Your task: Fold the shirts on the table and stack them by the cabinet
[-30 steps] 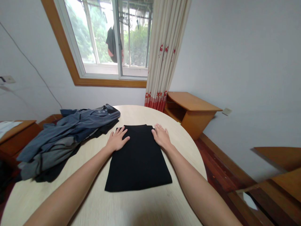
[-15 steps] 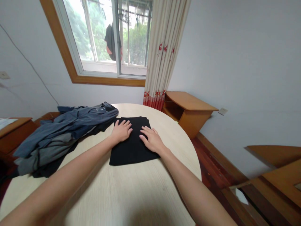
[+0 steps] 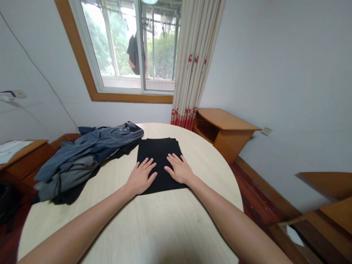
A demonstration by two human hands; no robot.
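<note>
A folded black garment [image 3: 159, 150] lies flat near the middle of a round light-wood table [image 3: 165, 227]. My left hand [image 3: 142, 176] rests palm-down on its near left edge, fingers spread. Beside it, my right hand [image 3: 178, 169] presses flat on the near right part, fingers stretched out. Neither hand holds anything.
A heap of grey and blue clothes [image 3: 88, 157] lies on the table's left side, touching the black garment's far corner. A wooden cabinet [image 3: 224, 132] stands past the table's right edge by a curtain [image 3: 192, 62]. More wooden furniture sits at far left [image 3: 22, 157] and lower right.
The black garment went from a long rectangle to about half that length. My hands came from its far corners to its near edge and now lie flat on it.
</note>
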